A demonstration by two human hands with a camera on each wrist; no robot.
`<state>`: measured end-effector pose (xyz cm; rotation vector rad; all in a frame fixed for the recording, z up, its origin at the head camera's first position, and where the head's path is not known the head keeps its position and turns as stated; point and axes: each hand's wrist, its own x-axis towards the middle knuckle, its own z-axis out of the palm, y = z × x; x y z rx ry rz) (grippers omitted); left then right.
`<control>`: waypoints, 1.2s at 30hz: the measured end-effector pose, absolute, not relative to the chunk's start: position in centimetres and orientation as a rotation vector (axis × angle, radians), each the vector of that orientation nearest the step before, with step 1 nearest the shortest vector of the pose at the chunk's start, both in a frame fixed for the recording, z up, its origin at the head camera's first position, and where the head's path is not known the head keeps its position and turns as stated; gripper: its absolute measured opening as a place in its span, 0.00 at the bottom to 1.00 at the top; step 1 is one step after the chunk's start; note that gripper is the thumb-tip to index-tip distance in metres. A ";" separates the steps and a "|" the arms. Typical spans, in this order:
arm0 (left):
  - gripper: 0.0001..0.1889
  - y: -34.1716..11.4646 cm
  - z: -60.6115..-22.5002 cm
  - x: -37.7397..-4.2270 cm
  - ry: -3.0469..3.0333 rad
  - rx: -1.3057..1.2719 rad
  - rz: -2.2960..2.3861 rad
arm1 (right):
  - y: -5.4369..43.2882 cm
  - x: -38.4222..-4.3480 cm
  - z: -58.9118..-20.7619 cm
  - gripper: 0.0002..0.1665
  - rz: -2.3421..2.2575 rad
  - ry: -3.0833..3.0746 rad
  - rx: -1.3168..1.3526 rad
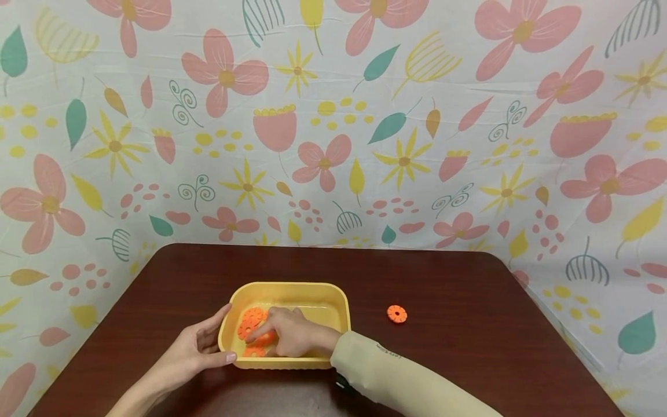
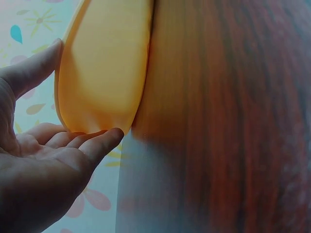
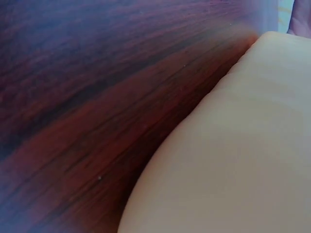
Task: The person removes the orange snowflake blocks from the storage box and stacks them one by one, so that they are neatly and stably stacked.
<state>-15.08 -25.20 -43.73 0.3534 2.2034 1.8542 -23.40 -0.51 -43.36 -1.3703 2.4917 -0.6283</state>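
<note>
Yellow bin [image 1: 292, 363] gripped at its left end by left hand [image 1: 189, 351]
In its left half, orange discs [image 1: 248, 332] are touched by the right hand [image 1: 296, 333]; any pinch cannot be told. Right of the bin, nearer that hand, a lone disc [image 1: 392, 314] is seen.

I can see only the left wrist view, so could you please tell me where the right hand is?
Observer: The head view shows the right hand reaching inside the yellow box.
Operator: Thank you; is anything else in there?
Observer: Yes, orange discs lie toward the left end of the box.
Operator: And can you see any disc outside it?
Observer: One loose disc lies on the table, to the right of the box.
</note>
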 end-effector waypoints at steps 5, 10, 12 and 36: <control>0.52 -25.1 -43.8 -15.0 2.205 0.341 1.854 | -0.6 -23.2 -43.5 0.25 -0.634 2.515 -1.354; 0.52 -25.1 -43.7 -15.0 2.208 0.333 1.855 | -0.8 -23.2 -43.7 0.23 -0.653 2.517 -1.322; 0.52 -25.2 -43.7 -15.0 2.211 0.336 1.854 | -0.9 -23.1 -43.7 0.22 -0.656 2.521 -1.302; 0.52 -25.1 -43.7 -15.0 2.170 0.309 1.874 | 1.1 -24.6 -44.3 0.19 -0.794 2.557 -1.101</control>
